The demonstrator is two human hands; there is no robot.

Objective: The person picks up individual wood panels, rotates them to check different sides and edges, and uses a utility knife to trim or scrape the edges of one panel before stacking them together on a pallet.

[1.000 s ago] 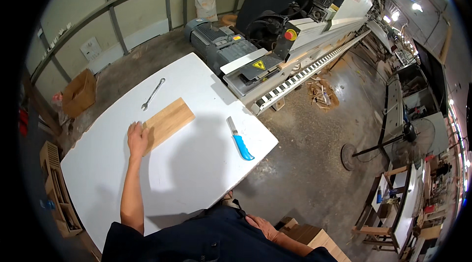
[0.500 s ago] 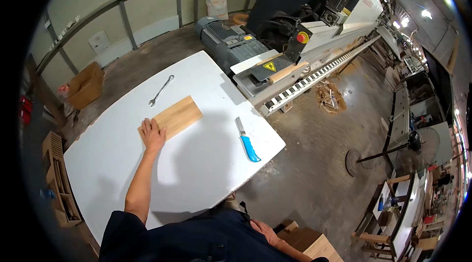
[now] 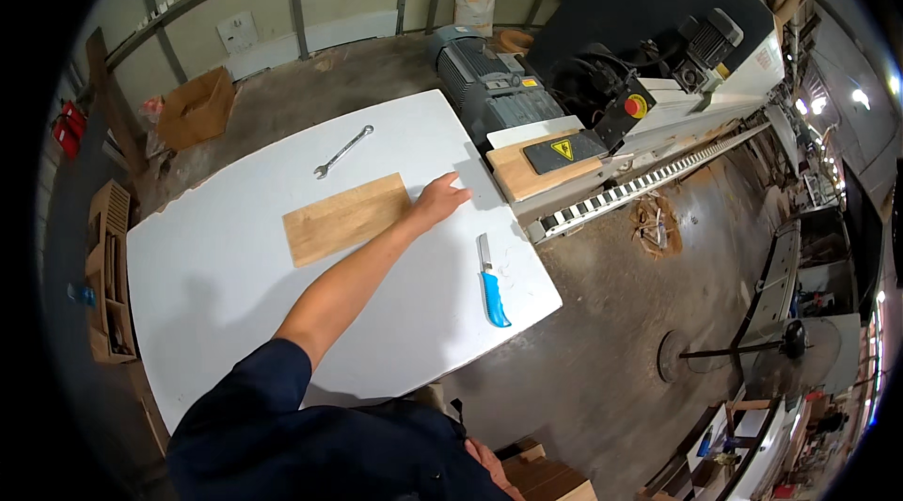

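Wooden board [image 3: 343,219] on tabletop [image 3: 207,228]; second board [image 3: 511,172] not yet off woodworking machine [image 3: 623,122]. Left hand [image 3: 440,201] near machine-side edge, fingers parted, apparently empty (right hand [image 3: 483,461]: cannot tell).

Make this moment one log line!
left hand: empty, over white table | right hand: by waist | rectangular tan wooden board: on table | blue-handled knife: right of board
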